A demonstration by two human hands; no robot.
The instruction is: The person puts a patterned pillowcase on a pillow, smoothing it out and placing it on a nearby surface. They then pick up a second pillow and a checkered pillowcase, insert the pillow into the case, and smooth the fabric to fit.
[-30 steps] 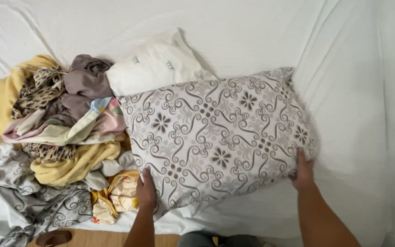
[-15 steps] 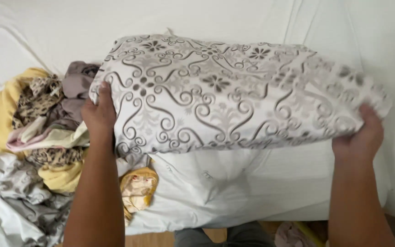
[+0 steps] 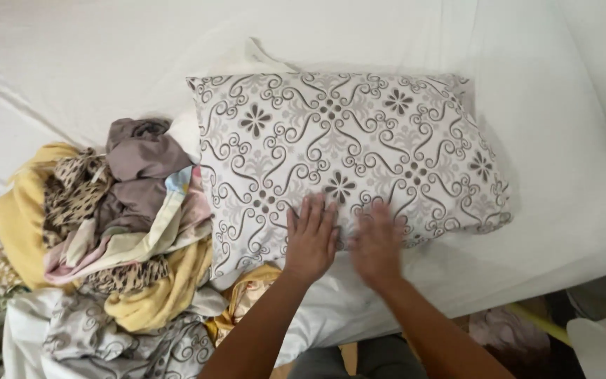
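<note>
A pillow (image 3: 345,140) in a white case with a grey and brown scroll pattern lies flat on the white bed sheet (image 3: 71,63). Both my palms rest on its near edge. My left hand (image 3: 311,237) lies flat with fingers spread, holding nothing. My right hand (image 3: 376,244) is beside it, blurred by motion, also flat on the pillow. A plain white pillow (image 3: 254,57) peeks out from under the patterned one at its far left.
A heap of clothes and cloth (image 3: 99,231) in yellow, grey, leopard print and pastel lies left of the pillow. A grey patterned sheet (image 3: 120,340) spills over the bed's near edge. A white object (image 3: 601,344) stands on the floor at the lower right.
The patterned pillow was lifted off the bed by its two ends, then laid down farther up the bed, over the white pillow. Both hands let go of its ends and now press on it.
</note>
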